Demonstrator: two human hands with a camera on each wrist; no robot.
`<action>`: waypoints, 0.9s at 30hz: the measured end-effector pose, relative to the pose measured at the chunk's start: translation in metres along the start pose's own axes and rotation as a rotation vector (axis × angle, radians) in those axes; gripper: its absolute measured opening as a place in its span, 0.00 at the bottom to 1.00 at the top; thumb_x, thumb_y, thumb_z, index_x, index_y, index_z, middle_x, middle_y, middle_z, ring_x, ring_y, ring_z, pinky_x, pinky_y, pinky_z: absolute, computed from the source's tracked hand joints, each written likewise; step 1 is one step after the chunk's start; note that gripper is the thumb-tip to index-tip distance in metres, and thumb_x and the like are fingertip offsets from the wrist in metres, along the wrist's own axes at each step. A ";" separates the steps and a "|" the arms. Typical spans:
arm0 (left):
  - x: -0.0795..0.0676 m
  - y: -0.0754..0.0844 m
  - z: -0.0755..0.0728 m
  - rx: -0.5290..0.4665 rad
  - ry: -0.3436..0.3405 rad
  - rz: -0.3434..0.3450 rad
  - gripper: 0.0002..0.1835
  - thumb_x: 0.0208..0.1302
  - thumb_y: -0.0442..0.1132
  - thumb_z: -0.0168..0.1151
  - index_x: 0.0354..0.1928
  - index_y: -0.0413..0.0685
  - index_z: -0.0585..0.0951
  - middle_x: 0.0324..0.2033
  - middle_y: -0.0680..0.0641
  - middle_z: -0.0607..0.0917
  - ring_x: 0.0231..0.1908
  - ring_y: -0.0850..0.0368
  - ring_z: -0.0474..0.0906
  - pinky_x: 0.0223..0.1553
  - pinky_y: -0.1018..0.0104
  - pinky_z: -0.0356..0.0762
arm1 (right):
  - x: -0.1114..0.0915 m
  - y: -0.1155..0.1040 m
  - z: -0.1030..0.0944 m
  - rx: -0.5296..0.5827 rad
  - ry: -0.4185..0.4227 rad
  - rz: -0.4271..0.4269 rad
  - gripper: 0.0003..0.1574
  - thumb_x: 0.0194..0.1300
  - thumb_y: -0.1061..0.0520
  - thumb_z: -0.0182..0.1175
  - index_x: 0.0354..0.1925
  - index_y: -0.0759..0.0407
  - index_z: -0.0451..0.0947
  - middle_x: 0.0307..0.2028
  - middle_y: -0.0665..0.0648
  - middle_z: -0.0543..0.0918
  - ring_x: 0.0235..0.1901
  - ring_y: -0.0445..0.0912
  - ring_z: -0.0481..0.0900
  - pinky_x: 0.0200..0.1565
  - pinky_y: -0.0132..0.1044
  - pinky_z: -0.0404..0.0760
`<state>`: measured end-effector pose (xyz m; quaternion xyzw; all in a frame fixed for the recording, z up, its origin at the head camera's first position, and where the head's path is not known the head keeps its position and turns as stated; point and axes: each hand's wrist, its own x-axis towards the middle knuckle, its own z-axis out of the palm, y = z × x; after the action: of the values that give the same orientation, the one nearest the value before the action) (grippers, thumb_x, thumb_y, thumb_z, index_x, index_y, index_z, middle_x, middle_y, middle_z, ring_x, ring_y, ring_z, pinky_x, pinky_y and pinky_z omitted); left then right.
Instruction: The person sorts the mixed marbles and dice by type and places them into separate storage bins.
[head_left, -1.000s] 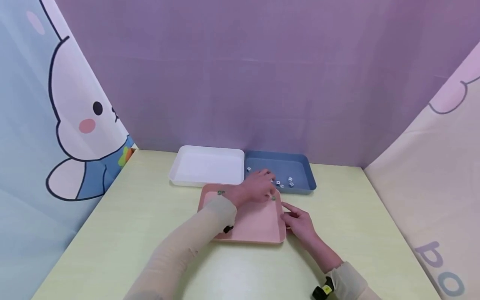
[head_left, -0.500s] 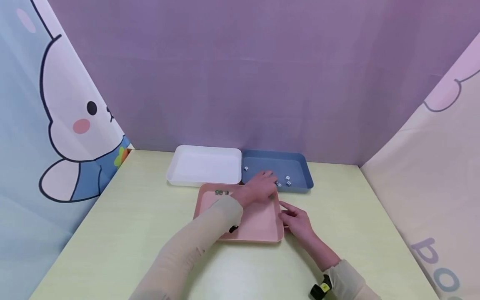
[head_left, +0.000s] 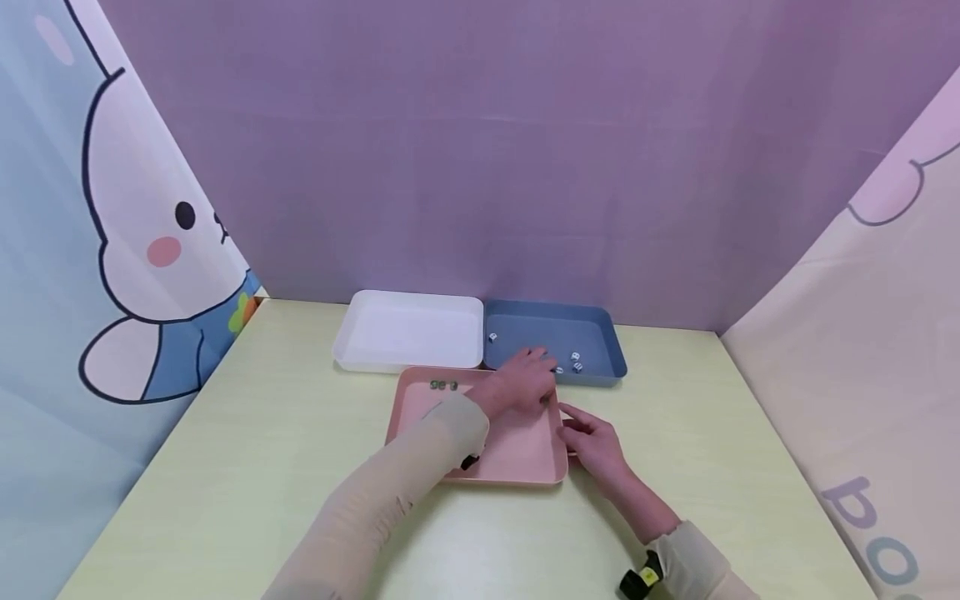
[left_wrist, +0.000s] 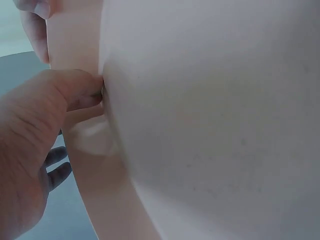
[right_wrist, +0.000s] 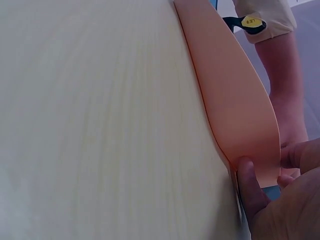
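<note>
My left hand [head_left: 521,383] reaches across the pink tray [head_left: 517,467] to its far right corner. Thumb and finger pinch a small green die [head_left: 545,401] against the tray wall; in the left wrist view only a dark green sliver of the die [left_wrist: 99,93] shows between them. The other fingers hang over the rim, above the blue tray. My right hand [head_left: 596,446] holds the pink tray's right side, its thumb [right_wrist: 250,182] pressed on the outer wall in the right wrist view. Several small green dice [head_left: 442,385] lie in the far left corner of the pink tray.
Behind the pink tray stand a white tray [head_left: 408,333] and, beside it, a blue tray [head_left: 540,315]. Several white dice [head_left: 575,357] lie in the blue tray, some partly hidden by my left hand. A purple cloth [head_left: 480,167] hangs behind the table.
My left hand has shifted slightly and closed its fingers on the die at the far right corner. More green dice show beside my left forearm. The right hand stays on the tray.
</note>
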<state>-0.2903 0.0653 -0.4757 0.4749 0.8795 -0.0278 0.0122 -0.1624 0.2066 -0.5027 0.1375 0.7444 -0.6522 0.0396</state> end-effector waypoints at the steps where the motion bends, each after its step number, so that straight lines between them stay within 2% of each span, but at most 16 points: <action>1: -0.001 0.000 0.000 0.004 0.002 0.001 0.06 0.60 0.46 0.63 0.33 0.67 0.88 0.45 0.54 0.74 0.53 0.51 0.64 0.59 0.51 0.62 | 0.000 0.000 0.000 -0.002 0.001 -0.003 0.30 0.65 0.66 0.58 0.66 0.61 0.71 0.49 0.70 0.78 0.35 0.53 0.84 0.33 0.44 0.84; 6: -0.004 -0.001 -0.001 -0.020 0.005 0.003 0.06 0.58 0.45 0.63 0.29 0.68 0.86 0.46 0.54 0.74 0.54 0.51 0.63 0.60 0.50 0.61 | -0.003 -0.001 0.002 -0.008 0.005 -0.006 0.29 0.65 0.66 0.59 0.65 0.61 0.72 0.48 0.69 0.78 0.34 0.52 0.84 0.32 0.43 0.84; 11: -0.006 -0.004 -0.001 -0.085 -0.005 0.001 0.08 0.57 0.45 0.63 0.24 0.69 0.84 0.52 0.55 0.73 0.62 0.48 0.60 0.65 0.47 0.55 | -0.005 -0.003 0.002 -0.012 0.013 -0.004 0.30 0.64 0.65 0.59 0.65 0.60 0.72 0.49 0.69 0.78 0.34 0.51 0.84 0.32 0.42 0.84; 15: -0.009 -0.007 -0.002 -0.130 -0.018 -0.019 0.07 0.59 0.47 0.63 0.33 0.72 0.87 0.60 0.53 0.72 0.68 0.46 0.53 0.67 0.45 0.50 | -0.004 -0.004 0.004 -0.017 0.012 -0.002 0.29 0.65 0.65 0.59 0.65 0.60 0.72 0.49 0.69 0.78 0.34 0.51 0.84 0.32 0.42 0.84; 18: -0.014 -0.009 -0.006 -0.140 -0.020 -0.019 0.09 0.60 0.48 0.61 0.38 0.74 0.87 0.64 0.51 0.70 0.69 0.46 0.53 0.67 0.45 0.53 | -0.004 -0.004 0.004 -0.025 0.021 0.005 0.29 0.64 0.65 0.60 0.64 0.59 0.74 0.48 0.68 0.79 0.33 0.51 0.84 0.32 0.40 0.84; 24: -0.030 -0.017 -0.020 -0.162 0.052 0.022 0.05 0.59 0.49 0.59 0.32 0.68 0.84 0.62 0.49 0.72 0.66 0.47 0.58 0.65 0.49 0.57 | -0.002 -0.001 0.002 -0.045 0.035 0.026 0.29 0.64 0.64 0.60 0.64 0.57 0.74 0.46 0.66 0.80 0.33 0.50 0.84 0.31 0.40 0.84; 27: -0.041 -0.025 -0.028 -0.203 0.107 0.003 0.06 0.60 0.50 0.60 0.33 0.65 0.85 0.60 0.49 0.74 0.65 0.48 0.60 0.66 0.53 0.57 | 0.000 -0.001 0.002 -0.053 0.041 0.035 0.29 0.64 0.64 0.60 0.64 0.57 0.74 0.45 0.65 0.80 0.32 0.49 0.84 0.31 0.40 0.84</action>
<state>-0.2881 0.0190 -0.4448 0.4733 0.8765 0.0867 0.0131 -0.1626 0.2041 -0.5018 0.1630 0.7595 -0.6286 0.0394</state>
